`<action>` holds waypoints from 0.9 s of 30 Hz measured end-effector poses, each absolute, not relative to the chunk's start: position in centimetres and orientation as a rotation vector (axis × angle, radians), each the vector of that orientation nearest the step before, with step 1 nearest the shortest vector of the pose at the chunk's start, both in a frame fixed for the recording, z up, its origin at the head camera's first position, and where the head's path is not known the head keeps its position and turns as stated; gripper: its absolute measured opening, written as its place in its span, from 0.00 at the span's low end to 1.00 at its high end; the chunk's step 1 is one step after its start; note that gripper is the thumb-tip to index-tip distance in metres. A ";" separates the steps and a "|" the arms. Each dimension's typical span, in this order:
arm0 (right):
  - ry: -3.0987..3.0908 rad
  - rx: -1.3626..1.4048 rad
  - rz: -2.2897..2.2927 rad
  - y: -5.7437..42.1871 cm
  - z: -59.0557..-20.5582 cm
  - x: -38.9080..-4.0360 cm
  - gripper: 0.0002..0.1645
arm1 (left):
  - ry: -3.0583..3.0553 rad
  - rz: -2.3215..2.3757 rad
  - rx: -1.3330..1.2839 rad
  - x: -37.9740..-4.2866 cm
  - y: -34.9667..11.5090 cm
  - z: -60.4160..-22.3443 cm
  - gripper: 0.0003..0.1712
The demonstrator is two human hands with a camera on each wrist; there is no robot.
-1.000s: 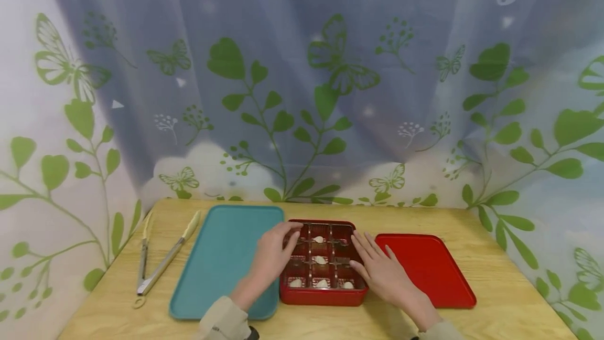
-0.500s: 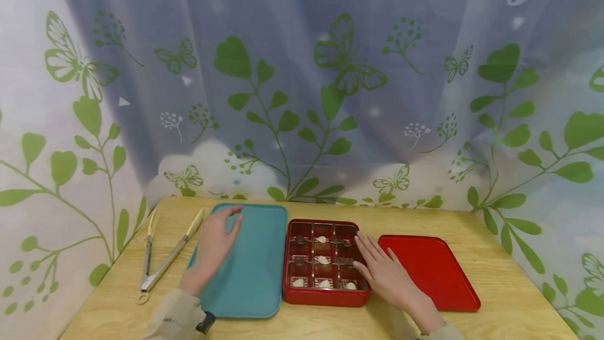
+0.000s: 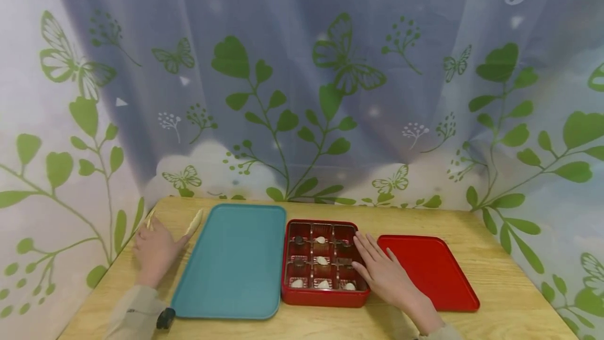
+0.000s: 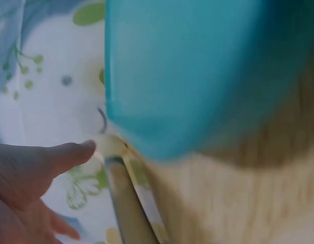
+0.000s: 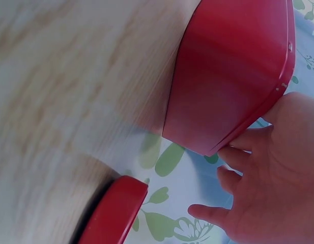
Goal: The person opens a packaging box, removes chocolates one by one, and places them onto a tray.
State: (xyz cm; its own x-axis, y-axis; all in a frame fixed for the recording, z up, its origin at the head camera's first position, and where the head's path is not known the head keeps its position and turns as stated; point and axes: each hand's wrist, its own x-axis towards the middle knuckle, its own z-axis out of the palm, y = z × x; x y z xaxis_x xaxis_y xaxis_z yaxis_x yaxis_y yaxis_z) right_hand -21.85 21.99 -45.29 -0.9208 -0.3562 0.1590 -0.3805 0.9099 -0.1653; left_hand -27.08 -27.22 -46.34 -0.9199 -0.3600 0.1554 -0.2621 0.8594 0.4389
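At the table's left side my left hand lies over a pair of metal tongs with cream tips. Its thumb is stretched toward the right arm of the tongs and the fingers spread toward the left one; the hand hides most of the tongs. In the left wrist view the thumb reaches a cream tip. My right hand rests on the right rim of a red box, fingers straight. Clear dividers split the box into compartments holding small white pieces and dark pieces, perhaps chocolates.
A teal tray lies between the tongs and the box. To the right of the box is a red lid, flat on the wooden table. A patterned curtain hangs behind the table.
My left hand has gone from the box's left side, across the teal tray, to the tongs at the left. The right hand stays at the box rim.
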 end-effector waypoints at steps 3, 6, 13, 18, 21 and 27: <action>-2.947 0.570 0.294 22.0 -45.3 -21.8 0.37 | -2.916 -0.601 0.524 -26.9 -28.1 -46.7 0.68; -2.945 0.571 0.298 22.0 -45.1 -21.7 0.37 | -2.976 -0.608 0.516 -26.7 -28.4 -46.6 0.71; -2.944 0.576 0.293 22.0 -45.1 -21.8 0.37 | -3.008 -0.457 0.399 -26.5 -28.7 -46.2 0.65; -2.960 0.579 0.298 22.0 -45.2 -22.0 0.38 | -3.006 -0.383 0.302 -26.7 -29.5 -46.1 0.56; -2.968 0.577 0.295 22.0 -45.2 -21.9 0.38 | -2.942 -0.444 0.297 -26.8 -29.6 -46.0 0.56; -2.959 0.570 0.311 22.1 -45.0 -21.8 0.38 | -2.811 -0.501 0.133 -26.7 -28.9 -44.6 0.50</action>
